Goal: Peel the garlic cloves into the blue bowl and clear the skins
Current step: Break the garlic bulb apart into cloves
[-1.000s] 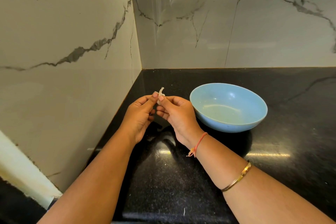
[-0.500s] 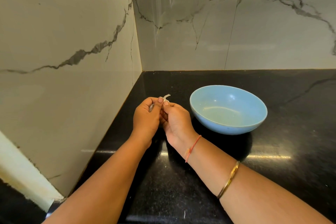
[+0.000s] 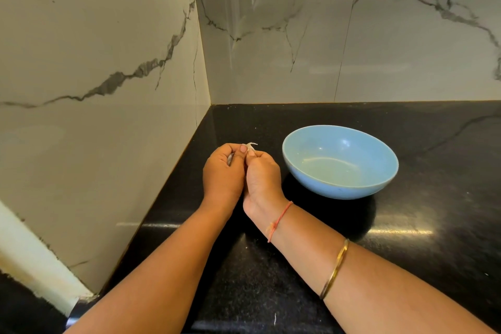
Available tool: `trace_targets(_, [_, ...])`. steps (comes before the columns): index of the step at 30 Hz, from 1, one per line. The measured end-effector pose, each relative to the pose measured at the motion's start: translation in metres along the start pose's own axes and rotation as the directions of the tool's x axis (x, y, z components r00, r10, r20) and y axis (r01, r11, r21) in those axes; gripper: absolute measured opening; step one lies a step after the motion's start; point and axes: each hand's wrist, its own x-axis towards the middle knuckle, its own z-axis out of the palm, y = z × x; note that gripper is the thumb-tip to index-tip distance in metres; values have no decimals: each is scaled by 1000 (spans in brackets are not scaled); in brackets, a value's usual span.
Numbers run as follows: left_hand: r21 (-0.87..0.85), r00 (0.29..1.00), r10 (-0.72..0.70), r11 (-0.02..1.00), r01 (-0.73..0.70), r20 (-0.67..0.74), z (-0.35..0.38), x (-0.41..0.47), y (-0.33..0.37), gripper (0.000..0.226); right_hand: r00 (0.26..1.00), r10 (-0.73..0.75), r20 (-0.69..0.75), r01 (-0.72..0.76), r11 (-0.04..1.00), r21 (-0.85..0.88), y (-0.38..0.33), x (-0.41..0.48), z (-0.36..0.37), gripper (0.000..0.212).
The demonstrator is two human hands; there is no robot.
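Left hand (image 3: 222, 171) and right hand (image 3: 261, 173) are curled knuckle to knuckle, both pinching one garlic clove (image 3: 250, 146) at the thumb tips.

The clove sits on the far side of the hands, above the black counter (image 3: 271, 279). It is small and pale, with a thin whitish wisp of skin (image 3: 254, 143) curling off toward the right. To peel it well, one hand should probably hold the clove firm while the other thumbnail catches that loose wisp and draws it off in one strip. A strip is easier to clear than flakes. A grey sliver (image 3: 230, 160) shows inside the left fist, but it cannot be identified. The blue bowl (image 3: 325, 187) stands just right of the right hand, near enough for a short drop, and no clove can be made out in it.
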Motion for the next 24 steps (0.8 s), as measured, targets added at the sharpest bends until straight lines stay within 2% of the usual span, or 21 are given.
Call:
trace_targets(3, [-64, 999, -19, 998, 16, -37, 0, -1, 3, 23, 1000, -29, 4, 29, 999, -35, 0, 1, 0, 17])
trace_targets(7, [-232, 987, -153, 963, 138, -50, -1, -1, 6, 22, 997, -62, 47, 66, 995, -77, -3, 4, -1, 21])
trace_targets(11, [-301, 965, -263, 922, 245, -22, -5, 1, 7, 22, 992, -67, 105, 75, 994, -73, -5, 3, -4, 26])
trace_targets(16, [-328, 958, -286, 906, 268, -9, -7, 1, 9, 22, 974, -197, 109, 219, 940, -261, 0, 4, -6, 33])
trace_targets(20, [-365, 953, -302, 885, 288, 19, -10, 0, 12, 20, 971, -194, 142, 232, 910, -343, 0, 3, -9, 37])
trace_targets(24, [-378, 948, -316, 874, 305, 34, -11, 0, 13, 19, 948, -238, 209, 310, 838, -450, -2, 2, -9, 40])
